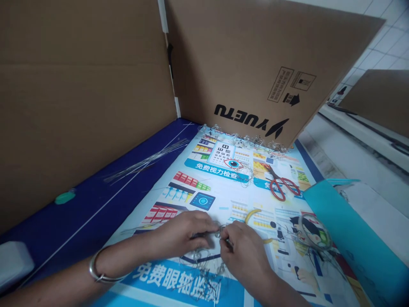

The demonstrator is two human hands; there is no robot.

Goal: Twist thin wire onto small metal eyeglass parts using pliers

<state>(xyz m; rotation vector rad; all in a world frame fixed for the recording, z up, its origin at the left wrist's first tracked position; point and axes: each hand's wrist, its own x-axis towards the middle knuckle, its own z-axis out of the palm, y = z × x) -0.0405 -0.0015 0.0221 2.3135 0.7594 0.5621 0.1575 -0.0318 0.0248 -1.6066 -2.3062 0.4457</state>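
Observation:
My left hand (196, 228), with a silver bangle on its wrist, is closed with thumb and fingers on thin wire. Close beside it, my right hand (238, 245) is closed in a pinch at the same work. A small clear bead (217, 234) shows between the fingertips. Below the hands a tangle of fine wire with clear beads (207, 279) lies on the printed sheet (220, 194). Yellow curved handles (253, 214) stick out behind my right hand; the rest of that tool is hidden.
Red-handled scissors (281, 187) lie further back. Long straight wires (150, 157) rest on the blue surface at left. Beaded wire pieces (252, 140) line the cardboard wall (236, 64). A wire coil (315, 231) and a teal box (354, 238) are at right, a white object (14, 264) at left.

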